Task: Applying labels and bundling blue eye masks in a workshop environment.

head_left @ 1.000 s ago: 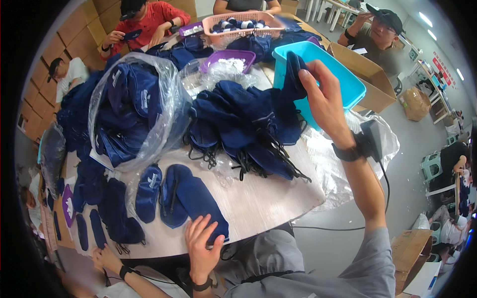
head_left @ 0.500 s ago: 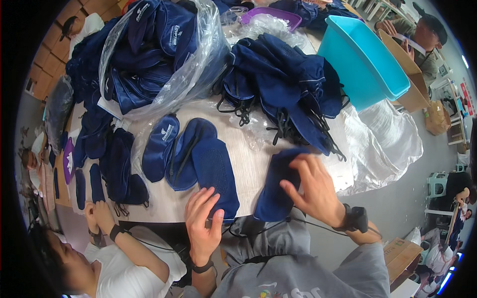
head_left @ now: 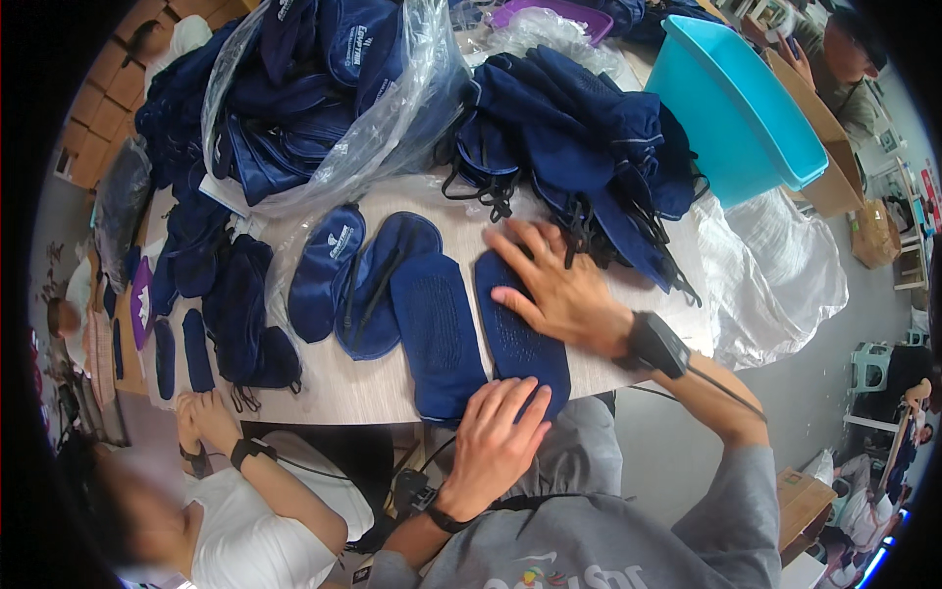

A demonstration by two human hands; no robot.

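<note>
Two navy socks lie flat side by side at the table's near edge, dotted with grip marks. My right hand (head_left: 569, 299) rests with spread fingers over the upper part of the right sock (head_left: 525, 351). The left sock (head_left: 439, 329) lies close beside it. My left hand (head_left: 498, 437) lies flat across the lower end of the right sock, fingers stretched out. Left of the socks are a navy eye mask (head_left: 324, 285) with a white print and another mask (head_left: 378, 309), showing its dark strap. The left sock slightly overlaps that strapped mask.
Behind stand a clear plastic bag (head_left: 427, 108) full of eye masks, a heap of navy pieces with black cords (head_left: 579, 137) and a turquoise bin (head_left: 726, 128). White sheeting (head_left: 775, 285) hangs off the right side. A co-worker's clasped hands (head_left: 204, 417) are at the left edge.
The right sock has moved left and straightened alongside the other. My right hand shifted left with it. My left hand moved right, from the left sock onto the right sock's lower end.
</note>
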